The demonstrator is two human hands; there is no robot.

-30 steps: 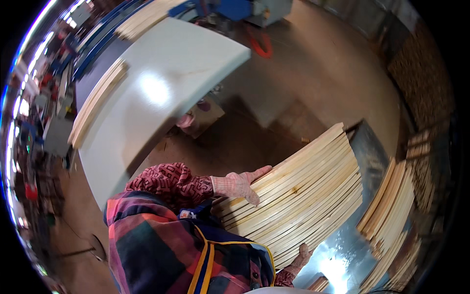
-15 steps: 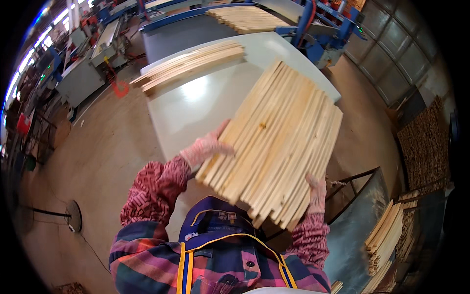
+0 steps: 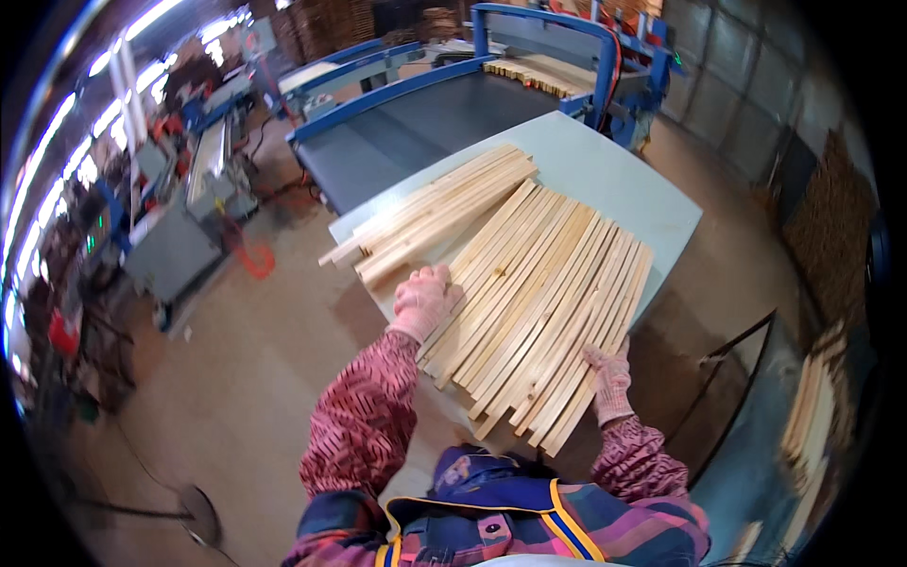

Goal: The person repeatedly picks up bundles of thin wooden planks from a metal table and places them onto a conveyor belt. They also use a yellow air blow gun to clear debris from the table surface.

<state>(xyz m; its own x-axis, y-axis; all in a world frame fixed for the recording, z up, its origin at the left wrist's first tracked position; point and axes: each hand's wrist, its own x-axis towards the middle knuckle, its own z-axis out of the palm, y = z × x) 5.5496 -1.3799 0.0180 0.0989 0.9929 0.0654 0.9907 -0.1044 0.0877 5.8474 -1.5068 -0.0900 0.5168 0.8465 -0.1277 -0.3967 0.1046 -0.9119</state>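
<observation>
A pale table (image 3: 652,194) bears a slat bundle (image 3: 449,200); over its near edge, my left grip (image 3: 422,300) and right grip (image 3: 611,376) clamp a broad slat row (image 3: 543,307).

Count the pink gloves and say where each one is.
2: one glove on the left hand, at the left side of the wide batch of wooden strips; the other glove on the right hand, at its right side. Neither is fully hidden.
</observation>
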